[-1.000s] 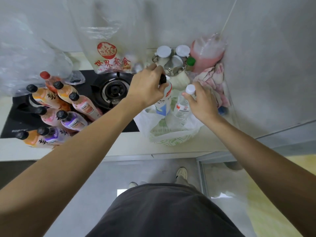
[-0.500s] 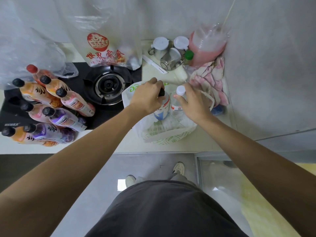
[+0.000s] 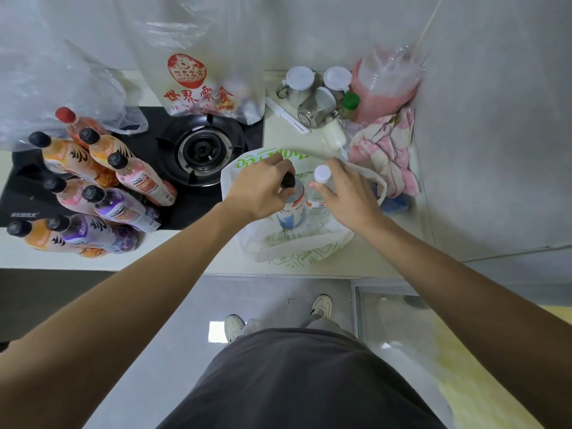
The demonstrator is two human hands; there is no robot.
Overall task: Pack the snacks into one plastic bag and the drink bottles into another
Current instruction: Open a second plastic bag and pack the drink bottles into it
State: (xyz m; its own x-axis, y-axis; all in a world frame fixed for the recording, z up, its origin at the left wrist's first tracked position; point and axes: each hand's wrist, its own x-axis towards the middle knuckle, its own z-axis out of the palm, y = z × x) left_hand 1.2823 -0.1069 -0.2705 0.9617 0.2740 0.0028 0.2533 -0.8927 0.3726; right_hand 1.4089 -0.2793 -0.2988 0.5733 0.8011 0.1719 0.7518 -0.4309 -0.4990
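Drink bottles: a black-capped bottle [image 3: 292, 198] and a white-capped bottle [image 3: 318, 190] stand upright, side by side, inside the white plastic bag [image 3: 297, 252] at frame centre. The left hand [image 3: 258, 188] pinches the black cap; the right hand [image 3: 348, 195] grips the other's neck, presumably to seat both without tipping. Remaining bottles [image 3: 93, 187] crowd the surface at left, across the gas burner [image 3: 201, 148]. A printed clear bag [image 3: 201, 85] hangs at upper centre.

Gas burner [image 3: 202, 149], pink cloth [image 3: 390, 144], 2 lidded jars [image 3: 299, 80].
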